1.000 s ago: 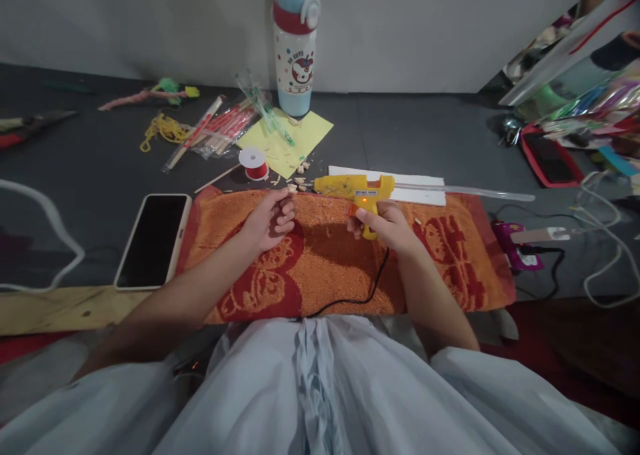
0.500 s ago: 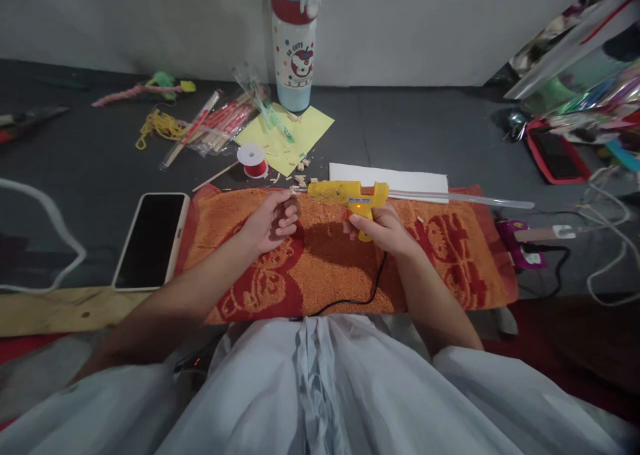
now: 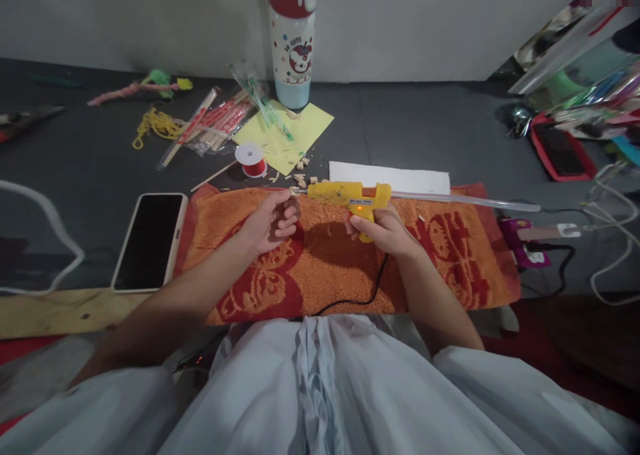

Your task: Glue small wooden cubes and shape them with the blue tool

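My right hand is closed around the handle of a yellow hot glue gun, whose orange light glows and whose clear glue stick juts out to the right. The gun's nozzle points left at my left hand. That hand's fingers are curled and pinch a small wooden piece right at the nozzle tip. Both hands hover over an orange and red towel. A black cord runs from the gun toward my lap.
A phone lies left of the towel, a wooden plank below it. Behind are a red thread spool, yellow paper, bagged sticks, a bottle, white foam strip. Cables and clutter sit at right.
The glue gun has shifted left, its nozzle now meeting the piece pinched in my left hand. My left hand stays in place.
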`<state>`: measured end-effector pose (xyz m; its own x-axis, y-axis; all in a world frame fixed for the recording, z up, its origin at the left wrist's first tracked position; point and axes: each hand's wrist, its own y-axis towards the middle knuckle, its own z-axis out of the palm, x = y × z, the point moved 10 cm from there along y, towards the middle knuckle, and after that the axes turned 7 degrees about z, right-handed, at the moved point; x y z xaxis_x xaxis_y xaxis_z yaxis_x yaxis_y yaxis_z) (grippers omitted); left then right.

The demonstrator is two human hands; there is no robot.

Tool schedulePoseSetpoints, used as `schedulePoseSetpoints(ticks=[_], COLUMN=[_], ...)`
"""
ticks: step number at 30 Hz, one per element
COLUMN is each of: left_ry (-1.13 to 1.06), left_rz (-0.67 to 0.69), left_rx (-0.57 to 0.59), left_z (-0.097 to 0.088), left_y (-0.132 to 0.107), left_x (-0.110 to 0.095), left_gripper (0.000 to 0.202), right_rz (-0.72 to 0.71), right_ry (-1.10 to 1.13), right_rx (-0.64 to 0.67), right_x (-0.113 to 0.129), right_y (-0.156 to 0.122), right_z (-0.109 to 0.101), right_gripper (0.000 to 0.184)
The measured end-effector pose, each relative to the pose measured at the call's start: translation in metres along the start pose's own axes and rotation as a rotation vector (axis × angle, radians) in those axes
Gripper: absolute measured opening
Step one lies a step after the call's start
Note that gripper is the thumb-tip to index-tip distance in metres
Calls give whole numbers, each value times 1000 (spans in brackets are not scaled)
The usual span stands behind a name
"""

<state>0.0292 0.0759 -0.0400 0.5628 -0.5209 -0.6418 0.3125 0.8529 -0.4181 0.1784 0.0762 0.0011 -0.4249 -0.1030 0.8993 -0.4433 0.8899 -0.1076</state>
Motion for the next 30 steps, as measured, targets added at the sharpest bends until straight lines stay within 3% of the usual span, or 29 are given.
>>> schedulePoseSetpoints(ticks=[30], left_ry=[16], left_rz=[22], left_rx=[42], left_z=[3], left_y=[1], left_x=[0], left_gripper=[14], right_rz=[14], right_ry=[83], right_rx=[-5], right_x=[-8], right_y=[-4], right_z=[-4], right_gripper=[43])
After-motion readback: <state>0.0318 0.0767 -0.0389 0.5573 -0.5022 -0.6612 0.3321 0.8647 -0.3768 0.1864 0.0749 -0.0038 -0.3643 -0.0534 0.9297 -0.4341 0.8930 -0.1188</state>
